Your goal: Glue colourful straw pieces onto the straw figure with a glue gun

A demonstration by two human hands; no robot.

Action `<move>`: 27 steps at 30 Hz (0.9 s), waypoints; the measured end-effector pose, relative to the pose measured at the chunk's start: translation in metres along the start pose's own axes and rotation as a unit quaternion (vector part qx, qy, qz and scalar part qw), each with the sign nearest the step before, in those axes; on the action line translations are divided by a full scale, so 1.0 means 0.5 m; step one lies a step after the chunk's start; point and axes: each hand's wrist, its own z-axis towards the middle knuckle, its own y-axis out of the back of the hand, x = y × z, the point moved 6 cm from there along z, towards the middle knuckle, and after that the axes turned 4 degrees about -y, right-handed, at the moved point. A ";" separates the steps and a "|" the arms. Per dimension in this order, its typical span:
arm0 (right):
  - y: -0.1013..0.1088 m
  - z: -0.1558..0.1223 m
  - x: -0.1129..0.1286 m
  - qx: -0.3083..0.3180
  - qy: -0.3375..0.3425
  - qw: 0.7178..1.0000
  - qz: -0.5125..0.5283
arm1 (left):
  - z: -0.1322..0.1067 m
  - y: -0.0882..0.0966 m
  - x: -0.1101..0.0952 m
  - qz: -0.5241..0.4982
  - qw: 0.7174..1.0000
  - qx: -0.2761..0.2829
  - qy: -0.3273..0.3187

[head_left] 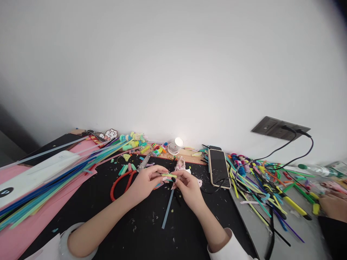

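Between the fingertips of my two hands is a small bundle of short pastel strips (pixel 169 176), yellow-green, pink and teal. My left hand (pixel 151 178) pinches its left end, fingers closed. The right end sits in the closed fingertips of my right hand (pixel 189 185). Fingers cover part of the bundle, so how its pieces join cannot be made out. A grey-blue strip (pixel 168 210) slants down just below my hands. Left of my left hand lie red-handled scissors (pixel 113 189), blades pointing away. Short teal and pink pieces (pixel 123 169) lie beside them.
Long coloured strips (pixel 81 169) lie over pink sheets (pixel 78 189) at left. A lit white cup (pixel 177 143) stands by the wall. To the right are a phone (pixel 219 168), cables, tangled strips and yellow-black cutters (pixel 292 204). Another person's hand (pixel 334 206) is at far right.
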 end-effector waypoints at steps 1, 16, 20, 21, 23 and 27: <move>0.001 0.000 -0.001 -0.001 0.001 1.000 -0.003 | 0.000 0.000 -0.001 -0.001 1.000 -0.001 -0.001; 0.006 -0.001 0.006 -0.019 0.012 1.000 -0.001 | 0.000 0.000 -0.008 -0.010 1.000 -0.001 -0.004; 0.004 -0.003 0.010 -0.015 0.016 1.000 -0.014 | 0.001 0.000 -0.010 -0.018 1.000 -0.007 -0.010; 0.005 -0.003 0.010 -0.016 0.018 1.000 -0.016 | 0.000 0.001 -0.012 -0.017 1.000 -0.010 -0.011; 0.006 -0.004 0.011 -0.018 0.023 0.999 -0.017 | -0.001 0.000 -0.014 -0.015 1.000 -0.010 -0.009; 0.006 -0.004 0.013 -0.025 0.045 0.998 -0.026 | -0.001 -0.005 -0.010 -0.027 1.000 0.004 0.016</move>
